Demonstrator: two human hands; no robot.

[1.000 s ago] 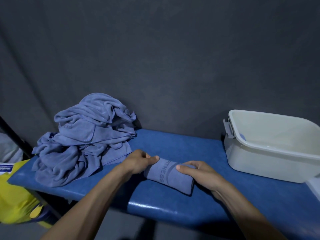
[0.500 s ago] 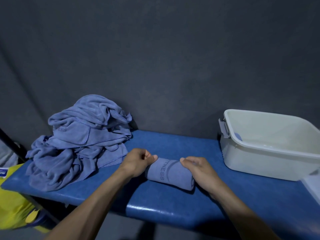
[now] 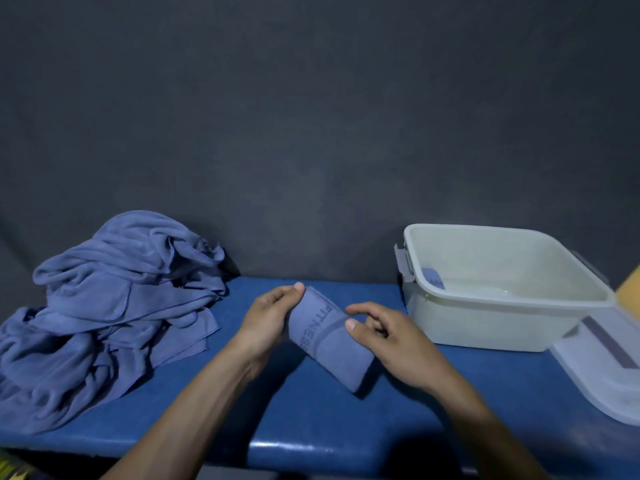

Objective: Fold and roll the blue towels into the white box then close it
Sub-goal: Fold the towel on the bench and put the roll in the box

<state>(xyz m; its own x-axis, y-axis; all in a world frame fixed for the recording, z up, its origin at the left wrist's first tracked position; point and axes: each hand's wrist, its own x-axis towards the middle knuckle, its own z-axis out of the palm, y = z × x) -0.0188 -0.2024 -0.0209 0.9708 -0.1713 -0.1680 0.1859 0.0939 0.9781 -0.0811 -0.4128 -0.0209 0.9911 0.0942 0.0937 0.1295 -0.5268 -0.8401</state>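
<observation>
A rolled blue towel (image 3: 323,336) printed with "FITNESS" lies at a slant in the middle of the blue bench. My left hand (image 3: 268,318) grips its far left end, thumb on top. My right hand (image 3: 384,336) rests on its right side, thumb pressed on the roll and fingers loosely curled above it. A heap of unfolded blue towels (image 3: 114,299) sits at the left. The open white box (image 3: 498,310) stands at the right, with a small blue patch inside near its left wall. Its lid (image 3: 609,368) lies beside it at the right edge.
The blue padded bench (image 3: 311,420) runs across the view against a dark grey wall (image 3: 311,116). Something yellow (image 3: 10,469) shows below the bench's left corner. An orange-brown edge (image 3: 630,289) shows behind the box at far right.
The rolled towel has turned from lying across to slanting, its left end lifted toward the wall. My right hand's fingers have loosened above it. The view shifted right, showing the lid.
</observation>
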